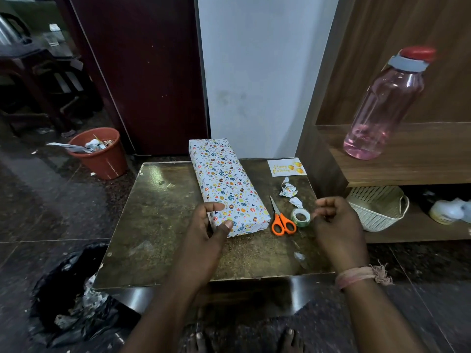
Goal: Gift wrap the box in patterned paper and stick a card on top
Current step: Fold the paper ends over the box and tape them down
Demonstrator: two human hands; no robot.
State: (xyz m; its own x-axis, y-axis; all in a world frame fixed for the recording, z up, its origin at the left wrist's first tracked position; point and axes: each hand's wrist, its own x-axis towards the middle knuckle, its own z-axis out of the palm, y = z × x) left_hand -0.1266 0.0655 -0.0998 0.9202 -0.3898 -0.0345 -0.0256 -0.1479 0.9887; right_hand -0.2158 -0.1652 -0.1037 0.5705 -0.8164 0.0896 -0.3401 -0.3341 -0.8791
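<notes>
While the box (228, 186) lies fully wrapped in white paper printed with small coloured eggs and hearts, it sits aslant across the middle of the desk (153, 225), its far end reaching past the desk's back edge toward the white wall. The left hand (207, 225) rests at the near left corner of the box, thumb and forefinger spread apart and touching the paper there, not clamped round it. The right hand (336, 222) hovers above the desk's right side with its fingers curled loosely inward; it may be pinching a bit of tape, but the view is too soft to tell. A pink thread band circles that wrist.

Just right of the box lie orange-handled scissors (280, 217), blades pointing away from the person, and beside them a roll of clear tape (300, 217) standing nearly on edge. Two crumpled paper scraps (289, 191) lie behind the tape. The card (286, 167), white with yellow balloons and a birthday greeting, lies flat at the far right corner of the desk, well apart from the box.

A pink bottle (384, 105) with a red cap stands on the wooden shelf to the right, a cream basket (377, 207) below it. An orange bin (102, 154) sits on the floor to the left
</notes>
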